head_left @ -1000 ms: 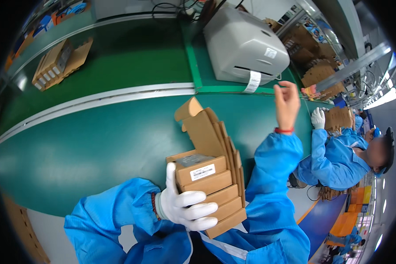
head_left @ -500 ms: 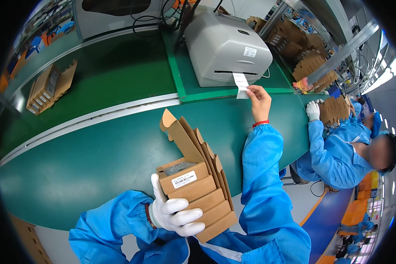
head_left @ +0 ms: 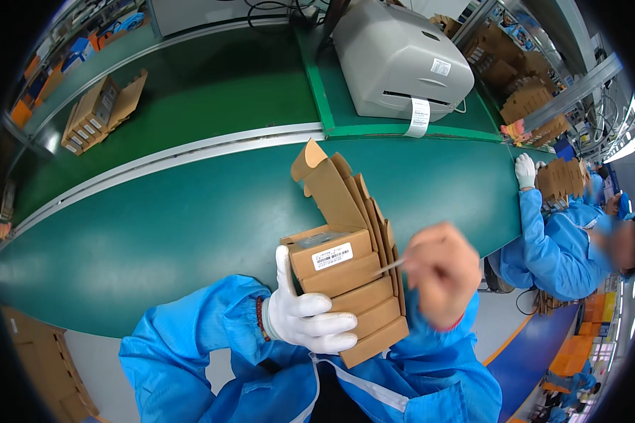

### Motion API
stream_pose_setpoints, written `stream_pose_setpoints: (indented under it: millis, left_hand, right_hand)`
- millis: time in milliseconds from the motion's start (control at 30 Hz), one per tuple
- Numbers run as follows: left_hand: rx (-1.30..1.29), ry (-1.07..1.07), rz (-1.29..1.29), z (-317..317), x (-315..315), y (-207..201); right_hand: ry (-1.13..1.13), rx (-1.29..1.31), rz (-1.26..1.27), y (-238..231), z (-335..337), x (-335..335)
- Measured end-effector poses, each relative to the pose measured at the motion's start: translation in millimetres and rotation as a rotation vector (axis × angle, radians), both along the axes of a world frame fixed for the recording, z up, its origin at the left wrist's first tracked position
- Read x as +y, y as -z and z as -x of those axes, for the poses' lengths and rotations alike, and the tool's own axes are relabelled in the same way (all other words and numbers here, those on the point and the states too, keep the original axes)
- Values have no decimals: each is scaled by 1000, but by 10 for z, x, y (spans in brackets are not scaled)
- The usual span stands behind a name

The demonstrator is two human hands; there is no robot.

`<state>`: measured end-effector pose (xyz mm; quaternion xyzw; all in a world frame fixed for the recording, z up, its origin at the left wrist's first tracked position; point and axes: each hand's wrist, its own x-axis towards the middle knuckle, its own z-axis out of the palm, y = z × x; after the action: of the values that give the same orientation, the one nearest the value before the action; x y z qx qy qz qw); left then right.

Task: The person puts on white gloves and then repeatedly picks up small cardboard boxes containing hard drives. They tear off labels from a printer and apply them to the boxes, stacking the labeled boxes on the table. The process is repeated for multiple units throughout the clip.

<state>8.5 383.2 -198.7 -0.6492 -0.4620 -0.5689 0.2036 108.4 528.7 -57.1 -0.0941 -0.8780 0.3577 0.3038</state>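
Observation:
My left hand (head_left: 307, 317), in a white glove, is wrapped round the left side of a stack of small brown cardboard boxes (head_left: 363, 299). Their lids (head_left: 339, 190) stand raised at the far side. A white printed label (head_left: 332, 256) sits on the front of the top box. Bare and smeared by motion, my right hand (head_left: 441, 271) is at the stack's right side. Its fingertips pinch a thin label (head_left: 390, 266), seen nearly edge-on, close to the front of the second box. Whether this label touches the box I cannot tell.
A grey label printer (head_left: 402, 60) stands at the back, a white label strip (head_left: 418, 117) hanging from its slot. More boxes (head_left: 95, 116) lie on the green conveyor (head_left: 219, 92) at far left. On the right, a co-worker's gloved hand (head_left: 525, 171) rests by another box stack (head_left: 561, 180).
My right hand has left the printer with a label and come back to the boxes. Another strip now hangs from the printer. My left hand still holds the stack.

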Motion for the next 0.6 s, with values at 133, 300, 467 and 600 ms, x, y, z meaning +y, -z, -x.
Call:
stream_pose_setpoints:
  millis: [133,300,467,600]
  left_hand:
    - [20,26,-10,-1,54,98]
    - [69,49,49,20,48,172]
    - [32,36,42,-35,51,348]
    - [0,13,13,-14,105,107]
  right_hand:
    - [39,-252,-38,-115,107,-274]
    - [32,-305,-93,-25,116,-228]
    - [43,-329,-133,5,145,-223]
    - [46,-336,-186,47,159,-208]
